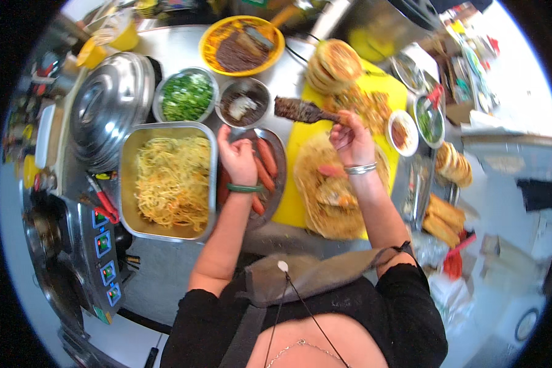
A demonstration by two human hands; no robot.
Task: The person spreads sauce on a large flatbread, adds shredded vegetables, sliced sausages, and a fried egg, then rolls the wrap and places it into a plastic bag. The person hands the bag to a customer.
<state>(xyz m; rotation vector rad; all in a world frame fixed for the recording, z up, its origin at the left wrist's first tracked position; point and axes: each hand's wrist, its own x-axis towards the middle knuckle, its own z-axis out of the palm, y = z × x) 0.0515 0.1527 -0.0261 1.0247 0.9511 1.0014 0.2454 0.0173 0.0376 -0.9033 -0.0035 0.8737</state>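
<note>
Right hand (352, 138) pinches brush (302, 111) across board (286, 205) edge; left hand (238, 157) fingers half-curled, hold unclear

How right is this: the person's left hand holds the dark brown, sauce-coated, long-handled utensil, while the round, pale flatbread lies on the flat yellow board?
Wrong hand: the head view shows the dark brown, sauce-coated utensil in the right hand, not the left hand. The round, pale flatbread does lie on the flat yellow board.
</note>
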